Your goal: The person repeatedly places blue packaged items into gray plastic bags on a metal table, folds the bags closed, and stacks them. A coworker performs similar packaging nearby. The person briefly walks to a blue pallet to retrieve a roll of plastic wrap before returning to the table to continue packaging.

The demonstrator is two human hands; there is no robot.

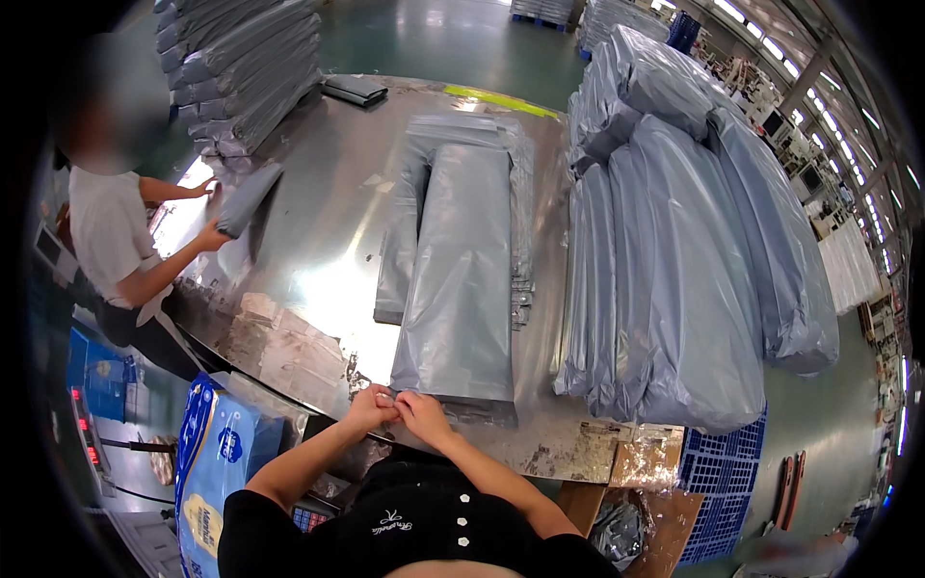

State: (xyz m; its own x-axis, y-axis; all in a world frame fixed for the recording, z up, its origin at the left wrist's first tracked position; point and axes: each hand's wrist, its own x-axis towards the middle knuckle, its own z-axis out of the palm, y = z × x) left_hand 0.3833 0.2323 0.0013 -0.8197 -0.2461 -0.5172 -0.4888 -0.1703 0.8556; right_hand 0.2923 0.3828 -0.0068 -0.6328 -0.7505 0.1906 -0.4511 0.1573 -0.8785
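Hands (369,408) (425,417) nr grey plastic bundle (458,270); blue lettered pkg (252,453) on L.

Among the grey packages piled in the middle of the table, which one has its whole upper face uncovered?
The long top package, its near end by the right hand: it lies over the others, which show only partly beside and beyond it.

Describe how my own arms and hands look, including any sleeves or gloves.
Your left hand and right hand are bare, with no gloves visible. Your forearms are uncovered below short black sleeves, part of a black top with a white script-like marking and white flower-shaped buttons.
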